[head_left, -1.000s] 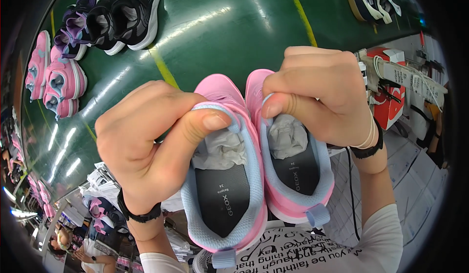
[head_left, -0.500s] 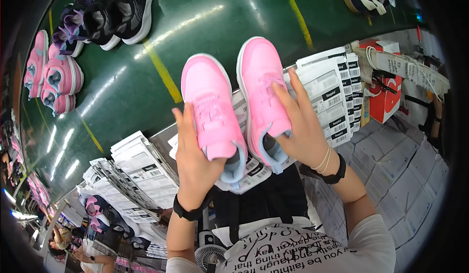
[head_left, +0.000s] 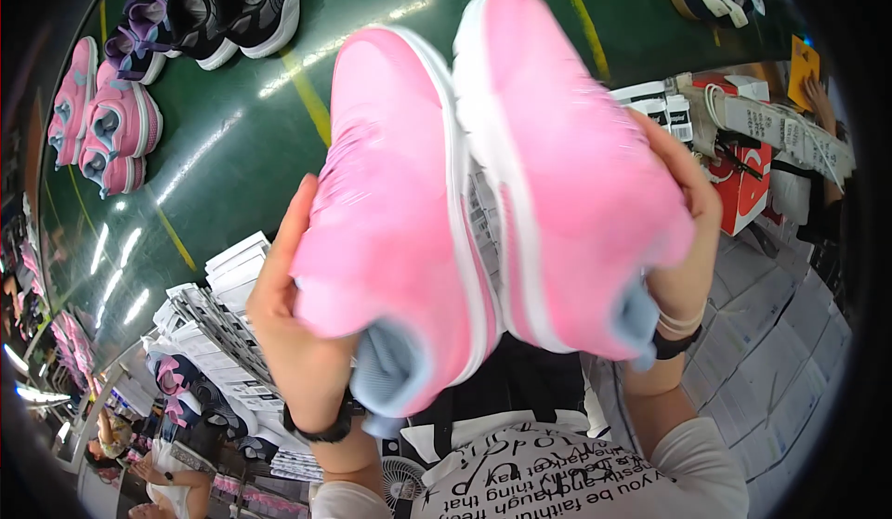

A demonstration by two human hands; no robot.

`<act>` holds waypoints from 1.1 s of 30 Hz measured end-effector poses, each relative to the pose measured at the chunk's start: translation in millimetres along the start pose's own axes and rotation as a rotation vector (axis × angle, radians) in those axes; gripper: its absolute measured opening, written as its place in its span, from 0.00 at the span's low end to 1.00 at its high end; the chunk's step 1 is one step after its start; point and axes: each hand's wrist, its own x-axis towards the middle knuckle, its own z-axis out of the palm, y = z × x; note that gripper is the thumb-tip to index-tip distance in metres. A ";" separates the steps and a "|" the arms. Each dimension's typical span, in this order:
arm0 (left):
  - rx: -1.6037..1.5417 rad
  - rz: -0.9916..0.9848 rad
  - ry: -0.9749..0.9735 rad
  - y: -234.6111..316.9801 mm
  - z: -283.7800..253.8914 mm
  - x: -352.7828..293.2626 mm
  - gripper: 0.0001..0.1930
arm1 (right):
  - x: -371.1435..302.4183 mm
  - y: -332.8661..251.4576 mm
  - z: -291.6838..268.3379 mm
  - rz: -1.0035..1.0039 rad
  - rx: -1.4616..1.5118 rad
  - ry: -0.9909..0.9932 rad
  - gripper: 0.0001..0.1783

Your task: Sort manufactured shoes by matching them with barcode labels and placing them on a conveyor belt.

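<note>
Two pink sneakers with white soles and light blue linings are lifted close in front of me, tilted so their soles face each other and nearly meet. My left hand (head_left: pixel 302 333) grips the left pink sneaker (head_left: pixel 390 175) by its outer side near the tongue, thumb at the collar. Around the outer side of the right pink sneaker (head_left: pixel 576 175) my right hand (head_left: pixel 683 231) is closed; some of its fingers are hidden behind the shoe. The toes of both point away from me.
More pink sneakers (head_left: pixel 111 129) and black sneakers (head_left: pixel 246 8) stand on the green table (head_left: pixel 214 157) at far left. Stacks of label sheets (head_left: pixel 214 342) line its near edge. A red box (head_left: pixel 743 189) sits at right. Another person's hand (head_left: pixel 818 101) holds a yellow card (head_left: pixel 801 73).
Both sneakers have come up closer and turned onto their inner sides, soles toward each other. My hands have moved apart with them. A yellow card has appeared at right.
</note>
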 end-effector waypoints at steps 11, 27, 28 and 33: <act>0.430 0.174 -0.071 -73.0 51.1 -29.7 0.24 | -89.7 40.3 -34.5 0.268 0.784 -0.178 0.20; 0.289 0.204 0.002 -89.0 30.7 87.7 0.23 | 63.0 50.5 -19.1 0.042 0.563 -0.199 0.21; 0.274 0.215 0.012 -86.8 33.5 87.2 0.23 | 63.7 46.4 -23.6 0.017 0.546 -0.205 0.21; 0.392 0.355 -0.148 -45.8 54.8 207.3 0.25 | 164.3 51.5 -12.7 -0.370 -0.381 -0.091 0.22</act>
